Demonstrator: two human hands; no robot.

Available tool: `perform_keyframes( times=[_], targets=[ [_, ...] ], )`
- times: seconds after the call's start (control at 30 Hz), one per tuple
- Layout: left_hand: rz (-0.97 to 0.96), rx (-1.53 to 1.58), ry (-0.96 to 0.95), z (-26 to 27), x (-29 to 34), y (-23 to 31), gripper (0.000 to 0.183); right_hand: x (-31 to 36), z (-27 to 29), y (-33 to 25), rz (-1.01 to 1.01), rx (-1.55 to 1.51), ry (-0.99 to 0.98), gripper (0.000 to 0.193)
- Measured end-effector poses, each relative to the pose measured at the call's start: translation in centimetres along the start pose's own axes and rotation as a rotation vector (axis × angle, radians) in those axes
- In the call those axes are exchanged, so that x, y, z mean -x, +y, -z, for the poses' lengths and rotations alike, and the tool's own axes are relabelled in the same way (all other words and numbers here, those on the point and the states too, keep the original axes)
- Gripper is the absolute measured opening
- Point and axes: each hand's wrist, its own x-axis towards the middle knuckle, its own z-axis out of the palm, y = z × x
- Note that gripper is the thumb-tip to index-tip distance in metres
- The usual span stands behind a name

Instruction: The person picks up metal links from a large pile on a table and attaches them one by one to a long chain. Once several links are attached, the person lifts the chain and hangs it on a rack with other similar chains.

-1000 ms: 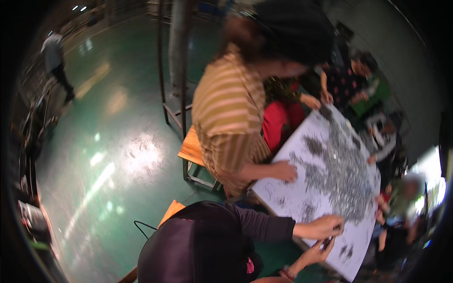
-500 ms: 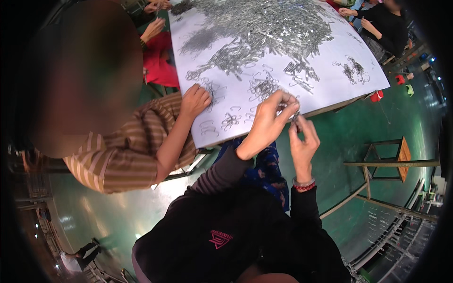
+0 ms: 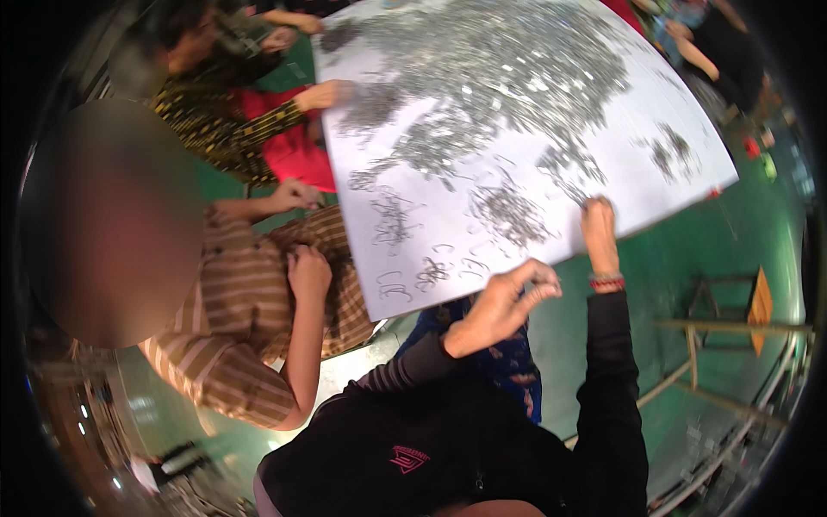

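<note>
My right hand (image 3: 600,234) reaches onto the white-topped table (image 3: 633,194) near its front edge. Its fingers are pressed together at the near end of a small spread of thin silvery metal pieces (image 3: 568,168); what they grip is blurred. Just off the table's edge hangs my left hand (image 3: 506,308), fingers curled so their tips nearly meet the thumb. Anything between those tips is too small to make out. Beyond it lies a tangled heap of curved wire hooks (image 3: 510,211), with a smaller hook cluster (image 3: 433,274) to the left.
A large heap of metal pieces (image 3: 517,65) covers the table's far part. At left sits a person in a striped shirt (image 3: 245,297); behind, another person's hand (image 3: 323,95) reaches the table. A wooden-topped stool (image 3: 758,310) and a rail (image 3: 732,326) stand at right.
My hands have parted: the right went forward onto the table while the left drew back slightly. The view has shifted. The neighbour's hand has come off the table.
</note>
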Motion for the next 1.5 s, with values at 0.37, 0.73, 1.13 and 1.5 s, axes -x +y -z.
perform_keyframes(
  times=[0.37, 0.73, 1.13, 1.5],
  targets=[
    [0.018, -0.005, 0.078, 0.8, 1.8, -1.9, 0.015, 6.0, 8.9, -11.0, -0.508, -1.169, -0.128, 0.029],
    [0.023, -0.231, 0.008, 0.1, 1.9, -1.3, 0.015, 10.4, 11.7, -14.9, -0.427, -1.305, 0.264, 0.018],
    [0.062, -0.974, 0.326, 10.4, -4.3, -12.5, 0.019, 10.4, 10.7, -13.5, -0.509, -1.424, 0.312, 0.018],
    [-0.046, -1.328, -0.061, 9.3, -8.0, -9.6, 0.011, 12.0, 10.2, -12.9, -0.529, -1.398, 0.316, 0.022]
  ],
)
